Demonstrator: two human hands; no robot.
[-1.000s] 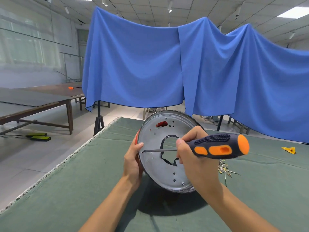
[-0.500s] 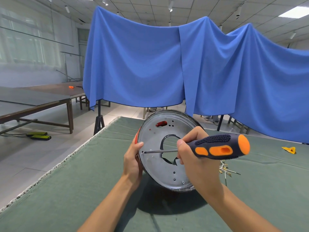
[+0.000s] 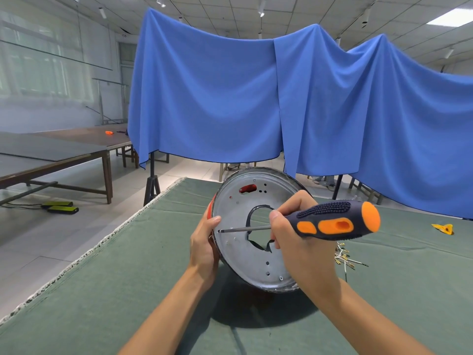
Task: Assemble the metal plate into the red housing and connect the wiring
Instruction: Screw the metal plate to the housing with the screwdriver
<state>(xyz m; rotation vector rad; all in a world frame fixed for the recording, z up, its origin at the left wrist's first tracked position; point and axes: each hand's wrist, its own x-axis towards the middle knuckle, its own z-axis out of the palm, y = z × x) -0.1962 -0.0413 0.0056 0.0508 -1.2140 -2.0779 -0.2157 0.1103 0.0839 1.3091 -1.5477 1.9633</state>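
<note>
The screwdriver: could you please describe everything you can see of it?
The screwdriver has a chunky dark handle with orange inserts and an orange end cap, plus a thin bare-metal shaft. The right hand grips it near the shaft, holding it roughly level, its tip at the metal plate near its left edge.
</note>
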